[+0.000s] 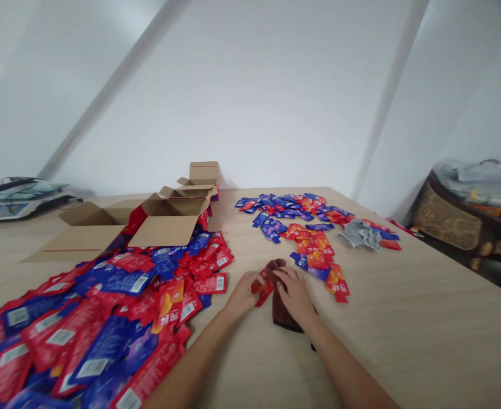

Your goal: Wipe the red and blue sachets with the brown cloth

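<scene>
A small red sachet [262,291] is held flat between both hands above a wooden table [425,318], near the middle of its near edge. A dark maroon cloth [281,309] is spread crumpled beneath it on the tabletop, partly covered by the right hand [295,295], while the sachet's left end is pinched by the left hand [242,295].

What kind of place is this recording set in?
Probably a small packing or sorting workspace: a wooden table strewn with red and blue sachets, open cardboard boxes, and a weighing scale at the far left.
</scene>
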The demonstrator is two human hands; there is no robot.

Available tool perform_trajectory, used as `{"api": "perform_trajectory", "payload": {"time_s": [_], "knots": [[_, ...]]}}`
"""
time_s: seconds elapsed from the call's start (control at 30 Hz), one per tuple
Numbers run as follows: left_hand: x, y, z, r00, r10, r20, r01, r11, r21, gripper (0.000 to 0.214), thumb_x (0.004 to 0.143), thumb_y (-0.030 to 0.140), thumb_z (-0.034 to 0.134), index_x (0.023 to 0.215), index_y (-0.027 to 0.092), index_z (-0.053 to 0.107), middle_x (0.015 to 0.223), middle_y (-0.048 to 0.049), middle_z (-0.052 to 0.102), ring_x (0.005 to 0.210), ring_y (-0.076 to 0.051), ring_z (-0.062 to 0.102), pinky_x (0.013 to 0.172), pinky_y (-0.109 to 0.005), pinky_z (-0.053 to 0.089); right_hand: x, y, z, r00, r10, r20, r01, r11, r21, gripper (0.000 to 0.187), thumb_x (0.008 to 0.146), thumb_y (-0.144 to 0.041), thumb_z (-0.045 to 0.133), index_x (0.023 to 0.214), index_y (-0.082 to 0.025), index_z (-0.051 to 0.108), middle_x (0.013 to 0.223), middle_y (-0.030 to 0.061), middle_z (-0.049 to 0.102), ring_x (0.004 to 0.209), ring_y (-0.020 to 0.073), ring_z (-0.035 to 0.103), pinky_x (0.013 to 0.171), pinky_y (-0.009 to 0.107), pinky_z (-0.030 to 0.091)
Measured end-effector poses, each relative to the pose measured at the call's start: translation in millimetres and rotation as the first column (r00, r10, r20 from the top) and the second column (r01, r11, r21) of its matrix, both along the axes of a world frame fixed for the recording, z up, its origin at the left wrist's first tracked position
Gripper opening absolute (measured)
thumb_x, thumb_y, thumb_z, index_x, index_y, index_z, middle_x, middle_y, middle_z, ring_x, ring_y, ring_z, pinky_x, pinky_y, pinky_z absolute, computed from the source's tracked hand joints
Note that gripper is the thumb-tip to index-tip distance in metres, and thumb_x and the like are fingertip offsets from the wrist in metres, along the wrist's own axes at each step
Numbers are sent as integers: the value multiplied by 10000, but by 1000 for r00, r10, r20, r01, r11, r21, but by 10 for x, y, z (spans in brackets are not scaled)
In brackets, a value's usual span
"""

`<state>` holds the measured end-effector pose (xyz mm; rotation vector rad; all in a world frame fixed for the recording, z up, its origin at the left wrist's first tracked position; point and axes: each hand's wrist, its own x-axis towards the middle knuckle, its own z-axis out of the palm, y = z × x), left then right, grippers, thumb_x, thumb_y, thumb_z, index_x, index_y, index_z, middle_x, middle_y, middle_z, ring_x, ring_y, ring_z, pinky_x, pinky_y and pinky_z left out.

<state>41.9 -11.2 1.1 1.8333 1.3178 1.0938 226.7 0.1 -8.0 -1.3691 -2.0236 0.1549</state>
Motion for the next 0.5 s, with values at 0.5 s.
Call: {"api": "perform_trajectory", "payload": {"time_s": [0.5], "knots": [[134, -22, -243, 907, 85, 412, 110, 897, -428, 297, 632, 229, 605, 904, 148, 516, 654, 10, 579, 533, -131, 552, 527, -257, 433, -228, -313, 163, 989, 148, 19, -149, 988, 52, 420, 858, -213, 365, 1256, -273, 483, 1271, 41, 473, 1137, 206, 407, 964, 388, 333]]}}
